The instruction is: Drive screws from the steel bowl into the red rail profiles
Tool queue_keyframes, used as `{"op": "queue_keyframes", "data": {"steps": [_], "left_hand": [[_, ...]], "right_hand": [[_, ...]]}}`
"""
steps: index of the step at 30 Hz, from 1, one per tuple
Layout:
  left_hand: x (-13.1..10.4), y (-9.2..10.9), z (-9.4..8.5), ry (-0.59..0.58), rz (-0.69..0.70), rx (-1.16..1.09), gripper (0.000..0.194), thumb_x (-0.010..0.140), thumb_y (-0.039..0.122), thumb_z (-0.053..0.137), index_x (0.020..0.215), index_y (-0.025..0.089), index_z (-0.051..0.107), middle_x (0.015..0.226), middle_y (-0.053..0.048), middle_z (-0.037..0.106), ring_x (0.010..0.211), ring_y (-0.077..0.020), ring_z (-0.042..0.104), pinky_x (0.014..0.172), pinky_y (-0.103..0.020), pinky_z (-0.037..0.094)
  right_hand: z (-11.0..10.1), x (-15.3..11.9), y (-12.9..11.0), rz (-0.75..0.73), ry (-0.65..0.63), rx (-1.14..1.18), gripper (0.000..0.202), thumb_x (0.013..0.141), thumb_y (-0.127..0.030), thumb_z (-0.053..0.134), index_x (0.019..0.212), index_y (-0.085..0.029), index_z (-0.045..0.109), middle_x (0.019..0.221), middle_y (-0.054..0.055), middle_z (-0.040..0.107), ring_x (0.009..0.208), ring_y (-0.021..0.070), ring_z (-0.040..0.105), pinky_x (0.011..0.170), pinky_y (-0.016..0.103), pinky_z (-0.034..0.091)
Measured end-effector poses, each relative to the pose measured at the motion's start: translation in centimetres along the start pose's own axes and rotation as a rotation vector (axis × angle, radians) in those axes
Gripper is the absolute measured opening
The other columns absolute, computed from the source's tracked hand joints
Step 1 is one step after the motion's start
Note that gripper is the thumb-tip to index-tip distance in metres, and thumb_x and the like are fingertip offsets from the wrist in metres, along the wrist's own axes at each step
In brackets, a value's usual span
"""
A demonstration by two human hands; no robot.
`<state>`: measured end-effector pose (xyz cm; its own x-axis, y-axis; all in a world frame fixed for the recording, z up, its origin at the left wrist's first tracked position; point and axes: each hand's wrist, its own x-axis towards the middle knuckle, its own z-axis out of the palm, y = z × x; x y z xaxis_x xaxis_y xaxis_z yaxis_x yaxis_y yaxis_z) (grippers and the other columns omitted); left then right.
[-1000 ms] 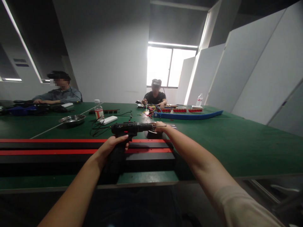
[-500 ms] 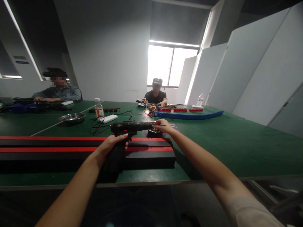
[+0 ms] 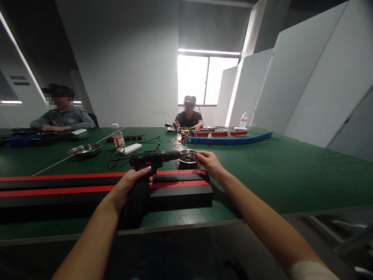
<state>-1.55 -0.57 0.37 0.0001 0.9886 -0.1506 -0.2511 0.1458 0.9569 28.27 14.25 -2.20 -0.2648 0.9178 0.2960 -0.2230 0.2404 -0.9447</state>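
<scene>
Drill (image 3: 148, 157) points right, level — left fingers (image 3: 144, 171) grip it, right fingers (image 3: 201, 156) closed at bit (image 3: 187, 153).

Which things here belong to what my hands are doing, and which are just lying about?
In use, it seems:
drill, in your left hand
metal bowl, beside your right hand
red-and-black bars, close by

Probably just lying about:
nearer bottle
nearer white block
other metal bowl
</scene>
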Motion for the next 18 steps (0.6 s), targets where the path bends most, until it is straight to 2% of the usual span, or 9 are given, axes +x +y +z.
{"op": "queue_keyframes", "data": {"steps": [4,9,13,18], "left_hand": [[-0.4,0.1,0.4,0.041,-0.006,-0.04,0.025,0.081,0.029,0.078,0.092,0.009,0.067,0.075,-0.006,0.066,0.058,-0.0125,0.064,0.048,-0.019,0.052],[-0.3,-0.1,0.2,0.026,0.01,-0.052,0.025,0.082,0.027,0.077,0.096,0.01,0.066,0.075,-0.006,0.065,0.058,-0.0121,0.063,0.049,-0.019,0.053],[0.0,-0.3,-0.2,-0.001,0.032,-0.042,0.028,0.082,0.027,0.077,0.101,0.009,0.067,0.077,-0.006,0.066,0.061,-0.0122,0.064,0.055,-0.022,0.056],[0.0,-0.4,-0.2,0.044,-0.004,-0.017,0.027,0.08,0.03,0.078,0.093,0.009,0.068,0.075,-0.007,0.066,0.059,-0.0142,0.065,0.05,-0.021,0.054]], "right_hand": [[0.3,-0.4,0.0,0.057,0.023,0.135,0.033,0.068,-0.044,0.088,0.088,-0.021,0.077,0.086,0.004,0.073,0.077,0.0144,0.066,0.071,0.025,0.053],[0.7,-0.9,-0.8,0.032,0.044,0.28,0.028,0.067,-0.039,0.09,0.078,-0.022,0.071,0.08,0.002,0.071,0.072,0.0134,0.064,0.066,0.024,0.054],[0.8,-1.1,-0.9,0.073,0.043,0.36,0.027,0.067,-0.033,0.091,0.074,-0.022,0.068,0.077,0.0,0.069,0.07,0.0109,0.064,0.066,0.021,0.055],[0.8,-1.2,-0.6,0.087,0.03,0.387,0.025,0.069,-0.031,0.09,0.08,-0.022,0.069,0.081,-0.001,0.071,0.072,0.0094,0.065,0.068,0.018,0.057]]}}
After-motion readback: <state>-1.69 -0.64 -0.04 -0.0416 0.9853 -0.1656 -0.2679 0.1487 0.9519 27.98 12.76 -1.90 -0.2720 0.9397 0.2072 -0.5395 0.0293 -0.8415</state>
